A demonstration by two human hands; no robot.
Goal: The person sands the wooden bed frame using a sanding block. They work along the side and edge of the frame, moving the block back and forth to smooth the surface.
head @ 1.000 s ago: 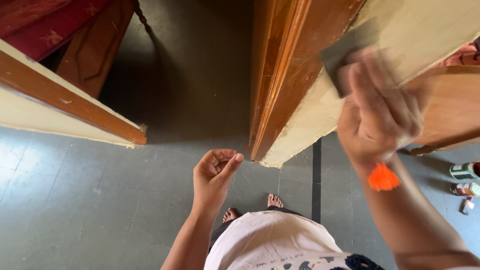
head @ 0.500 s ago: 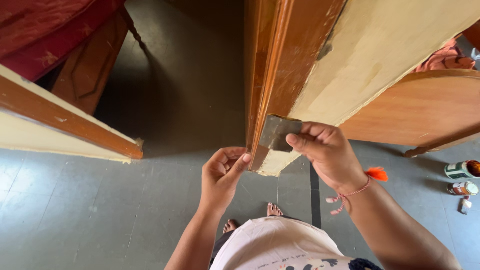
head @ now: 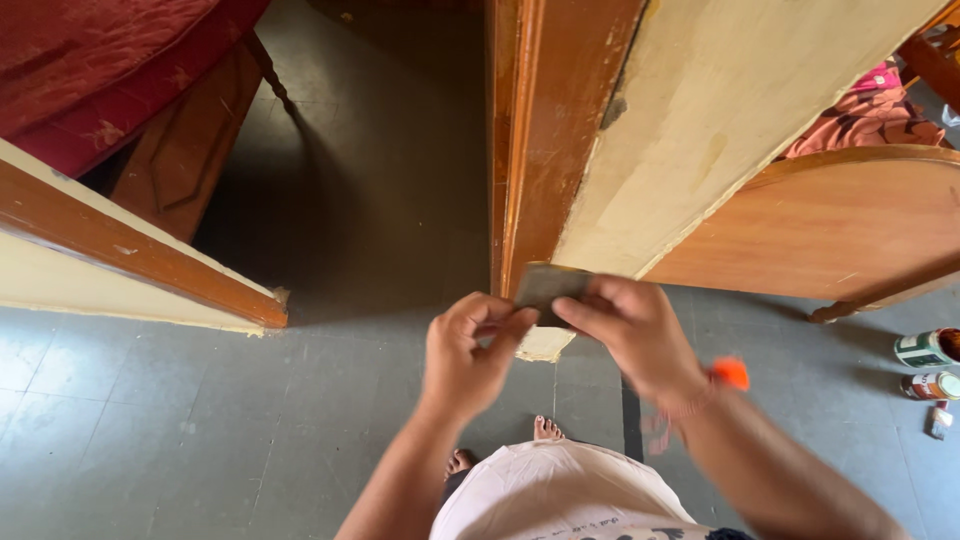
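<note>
A grey tiled floor [head: 150, 420] is filling the lower half of the view, and everything else is lying around the brown wooden door frame [head: 545, 140] that is rising through the middle. Just right of the door frame, a cream painted wall [head: 740, 110] is running up and away, its paint worn near the wood. Right of that wall, a rounded wooden board [head: 850, 230] is standing on the floor with reddish cloth [head: 865, 115] behind it. Far left of the door frame, a bed with a dark red cover [head: 90, 70] is showing beyond a second strip of brown wood trim [head: 130, 255].

At the foot of the door frame, the left hand [head: 465, 355] and the right hand [head: 630, 335] are meeting, slightly blurred. Between them a small dark square of sandpaper [head: 545, 285] is lying against the lower end of the frame; the right fingers [head: 590, 315] are pinching its right edge, and the left fingers [head: 505, 325] are curling in and touching its left corner. An orange tassel [head: 730, 373] is hanging at the right wrist. Well right of the frame, two small tins [head: 925, 365] are standing on the floor.
</note>
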